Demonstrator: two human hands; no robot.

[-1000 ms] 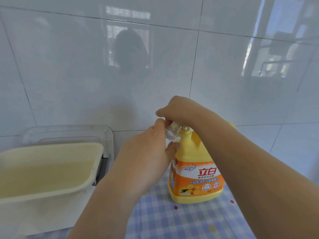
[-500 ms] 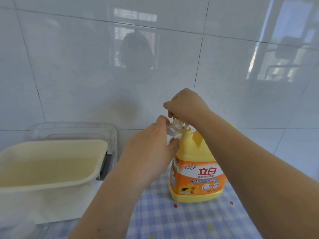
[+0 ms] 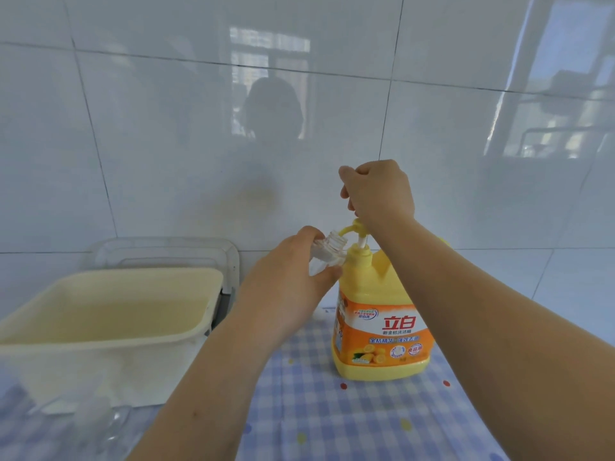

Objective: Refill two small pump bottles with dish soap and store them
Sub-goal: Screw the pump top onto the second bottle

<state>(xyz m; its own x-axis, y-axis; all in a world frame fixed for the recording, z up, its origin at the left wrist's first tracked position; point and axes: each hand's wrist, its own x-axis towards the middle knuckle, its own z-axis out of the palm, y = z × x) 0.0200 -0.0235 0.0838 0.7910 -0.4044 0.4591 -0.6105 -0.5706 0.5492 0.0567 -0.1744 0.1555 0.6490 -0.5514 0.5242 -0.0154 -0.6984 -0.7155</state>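
A large yellow dish soap jug (image 3: 382,327) with an orange label stands on the blue checked tablecloth. Its yellow pump head (image 3: 354,227) is raised, and the spout points left. My right hand (image 3: 379,191) is closed in a fist above the pump head; whether it touches the head is hidden. My left hand (image 3: 293,284) holds a small clear bottle (image 3: 329,251), uncapped and tilted, with its open mouth right under the spout. A second clear bottle (image 3: 109,424) lies blurred at the lower left.
A cream plastic tub (image 3: 109,314) holding yellowish liquid stands at the left, with a clear tray (image 3: 166,251) behind it against the white tiled wall. The checked cloth (image 3: 332,420) covers the table in front of the jug.
My right hand has risen from the pressed pump, and the pump head has come up with it. The small bottle stays at the spout. The view has tilted down.
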